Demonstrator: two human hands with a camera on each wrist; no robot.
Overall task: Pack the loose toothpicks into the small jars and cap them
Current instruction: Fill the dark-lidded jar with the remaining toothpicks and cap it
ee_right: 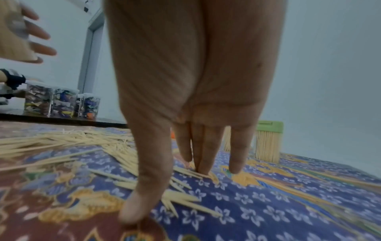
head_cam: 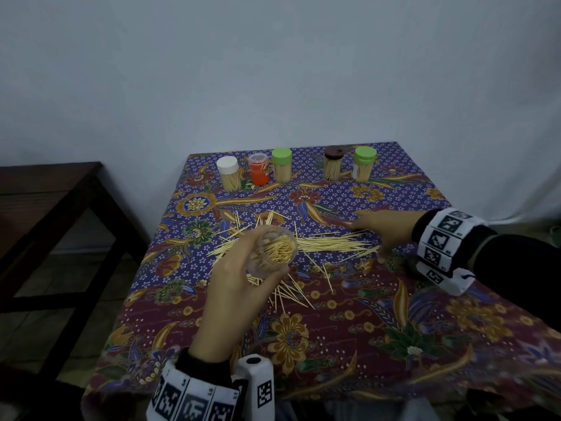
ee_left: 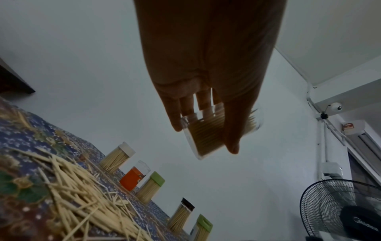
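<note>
The left hand (head_cam: 239, 278) holds a clear jar (head_cam: 273, 249) up over the surface (head_cam: 379, 338), fingers and thumb curled round it. The jar has no cap and is partly full of toothpicks, and its mouth tips up toward the person. Under it and to its right, the loose toothpicks (head_cam: 331, 246) lie in a messy pile on the flowered cloth. Further right, the right hand (head_cam: 385, 230) is spread wide and flat, fingertips (ee_right: 203, 169) pressing down on the end of the pile. At the back stand five capped jars (head_cam: 282, 168) in a row. I think the job now is to gather a bunch. It would be good to rake the sticks so they all point one way, pinch a small bunch, and slide it in straight, keeping the jar tipped
</note>
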